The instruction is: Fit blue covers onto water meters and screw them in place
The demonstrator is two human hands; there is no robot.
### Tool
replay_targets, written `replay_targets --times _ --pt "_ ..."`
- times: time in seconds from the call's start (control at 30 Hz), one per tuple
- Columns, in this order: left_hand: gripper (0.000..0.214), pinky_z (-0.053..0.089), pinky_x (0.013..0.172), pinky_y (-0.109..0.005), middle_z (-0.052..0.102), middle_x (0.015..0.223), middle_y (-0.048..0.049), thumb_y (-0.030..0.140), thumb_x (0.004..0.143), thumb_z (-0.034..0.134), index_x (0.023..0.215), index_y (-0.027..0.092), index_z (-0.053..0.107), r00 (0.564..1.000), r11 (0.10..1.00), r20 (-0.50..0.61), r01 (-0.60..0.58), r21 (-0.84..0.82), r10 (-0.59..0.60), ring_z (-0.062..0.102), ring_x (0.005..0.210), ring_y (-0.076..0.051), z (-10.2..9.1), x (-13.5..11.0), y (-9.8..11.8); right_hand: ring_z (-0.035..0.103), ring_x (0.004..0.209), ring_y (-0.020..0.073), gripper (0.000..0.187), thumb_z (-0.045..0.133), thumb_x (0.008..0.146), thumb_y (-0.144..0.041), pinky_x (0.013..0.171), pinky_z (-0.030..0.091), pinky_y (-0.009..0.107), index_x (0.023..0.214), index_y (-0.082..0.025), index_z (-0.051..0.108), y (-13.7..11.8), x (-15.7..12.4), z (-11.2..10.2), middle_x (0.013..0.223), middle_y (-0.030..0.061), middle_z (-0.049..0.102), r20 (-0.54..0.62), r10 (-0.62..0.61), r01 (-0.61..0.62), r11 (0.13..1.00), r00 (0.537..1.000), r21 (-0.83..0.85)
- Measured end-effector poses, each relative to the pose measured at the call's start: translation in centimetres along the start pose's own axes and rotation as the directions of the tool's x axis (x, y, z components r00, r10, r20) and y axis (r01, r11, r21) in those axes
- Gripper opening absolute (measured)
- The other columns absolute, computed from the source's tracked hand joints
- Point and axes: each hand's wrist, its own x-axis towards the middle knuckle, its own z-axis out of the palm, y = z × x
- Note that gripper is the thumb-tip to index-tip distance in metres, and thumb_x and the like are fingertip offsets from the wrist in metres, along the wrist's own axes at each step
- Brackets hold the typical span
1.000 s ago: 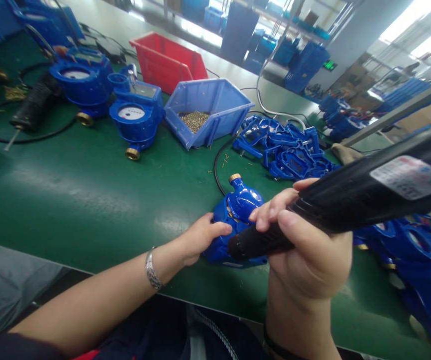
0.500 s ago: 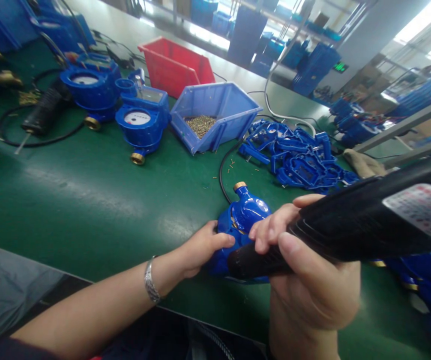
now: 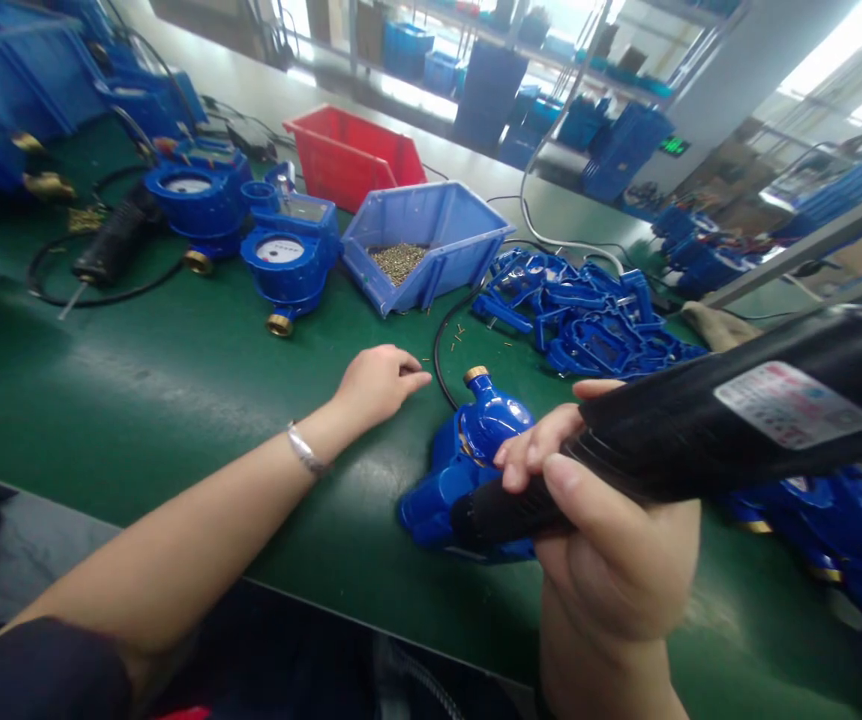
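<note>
Off the blue meter body (image 3: 431, 495) and forward across the green tabletop (image 3: 198, 440) has gone the left hand (image 3: 377, 384), which half a second ago lay against the body's left side. Its fingers are half curled with the thumb stretched forward; whether the tips pinch anything cannot be told. A silver bracelet (image 3: 305, 450) circles that wrist. The right hand (image 3: 618, 540) is wrapped around a black power tool (image 3: 663, 435), whose nose is over the near part of the meter body; the tip is hidden. That body is on the table in front of the person, its brass fitting (image 3: 477, 374) pointing away. Just ahead of the left hand, small brass screws (image 3: 460, 329) are scattered beside a black cable (image 3: 440, 345). Beyond them stands a light-blue bin (image 3: 468, 232) partly filled with small brass pieces (image 3: 399, 262), with a red bin (image 3: 352, 150) behind it. Blue plastic frames (image 3: 596, 335) are heaped to its right; to its left stands a meter with a white dial (image 3: 279, 250).
</note>
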Motion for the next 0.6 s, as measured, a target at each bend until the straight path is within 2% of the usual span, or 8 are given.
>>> replay_targets --times 0.13,0.3,0.4,0.47,0.6 --pt "0.021 0.040 0.090 -0.035 0.066 0.100 -0.0126 0.023 0.080 0.056 0.089 0.015 0.074 0.997 0.993 -0.071 0.002 0.122 0.006 0.057 0.098 -0.026 0.9 4.3 -0.8 0.057 0.056 0.0120 0.033 0.059 0.074 -0.007 0.060 0.049 0.029 0.103 -0.020 0.052 0.1 0.1 0.0 0.067 -0.0046 0.060 0.015 0.014 -0.014 1.000 1.000 0.011" --pt "0.016 0.039 0.090 -0.037 0.064 0.096 -0.0146 0.022 0.076 0.062 0.084 0.015 0.074 0.998 0.986 -0.056 0.007 0.169 0.003 0.053 0.101 -0.029 2.8 6.0 -1.3 0.057 0.058 0.0121 0.032 0.059 0.075 -0.007 0.063 0.049 0.030 0.104 -0.020 0.053 0.1 0.0 -0.2 0.068 -0.0044 0.061 0.028 -0.001 0.001 1.000 1.000 -0.008" --pt "0.015 0.039 0.088 -0.036 0.065 0.092 -0.0143 0.019 0.076 0.059 0.080 0.014 0.073 0.999 0.989 -0.033 0.007 0.145 -0.002 0.055 0.096 -0.027 2.5 5.5 -1.0 0.057 0.059 0.0122 0.033 0.058 0.076 -0.007 0.064 0.049 0.030 0.105 -0.021 0.053 -0.1 0.0 -0.4 0.069 -0.0043 0.061 0.038 0.013 -0.012 1.000 0.999 -0.016" --pt "0.016 0.041 0.081 -0.033 0.066 0.084 -0.0117 0.020 0.077 0.058 0.079 0.014 0.073 1.000 0.995 0.011 -0.003 0.101 0.002 0.057 0.084 -0.023 1.6 4.3 -0.3 0.058 0.060 0.0122 0.032 0.058 0.076 -0.007 0.066 0.050 0.030 0.105 -0.021 0.053 -0.2 -0.1 -0.4 0.070 -0.0043 0.061 0.048 0.026 -0.025 0.999 0.999 -0.021" --pt "0.016 0.038 0.060 -0.023 0.064 0.062 -0.0014 0.027 0.074 0.062 0.070 0.015 0.072 0.980 0.998 0.190 -0.051 -0.048 0.059 0.053 0.058 -0.012 -0.7 0.4 2.4 0.058 0.061 0.0123 0.033 0.059 0.076 -0.008 0.066 0.049 0.030 0.105 -0.021 0.052 -0.6 0.0 -0.4 0.069 -0.0043 0.061 0.057 0.061 -0.060 0.998 0.996 -0.015"
